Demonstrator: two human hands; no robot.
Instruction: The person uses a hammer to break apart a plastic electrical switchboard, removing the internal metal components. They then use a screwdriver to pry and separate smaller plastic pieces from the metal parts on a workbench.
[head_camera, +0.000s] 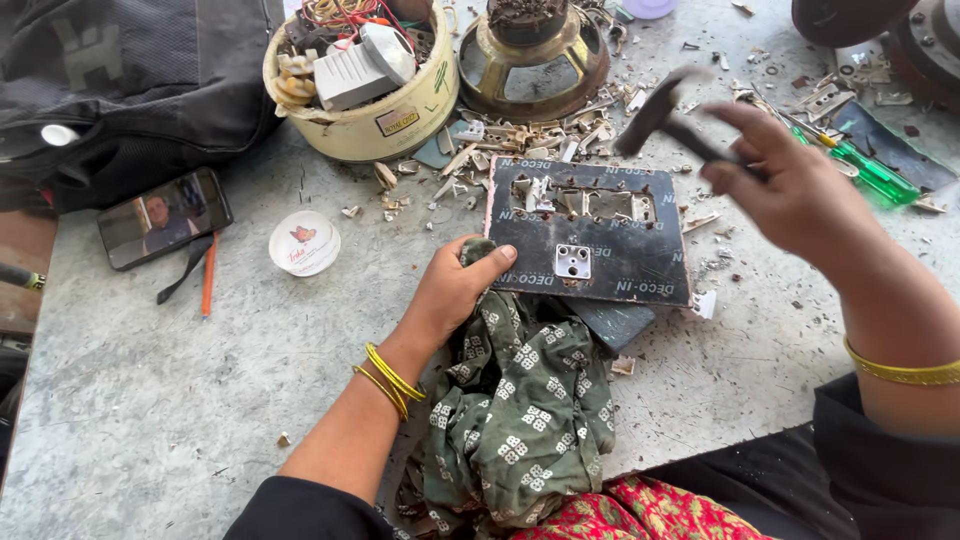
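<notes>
Head view looks down on a grey table (150, 400) where I have a dark switch plate (600, 225) lying flat, its back up, with a small white square fitting near its lower middle. My left hand (455, 290) pins the plate's near-left corner, thumb on top and fingers curled under, with a green patterned cloth (520, 400) bunched beneath the palm. My right hand (800, 190) is raised just above the plate's right edge, fingers wrapped tight round the handle of a hammer (665, 118), whose head is blurred. I judge the step in hand to be knocking fittings out of the plate; broken white bits (520, 135) lie scattered just beyond it. A good blow needs the plate held steady and my left thumb kept clear of the strike. Farther off sit a cream tub of parts (365, 85), a speaker frame (530, 55), a green-handled screwdriver (865, 170), a phone (165, 230) and a small white lid (304, 243).
</notes>
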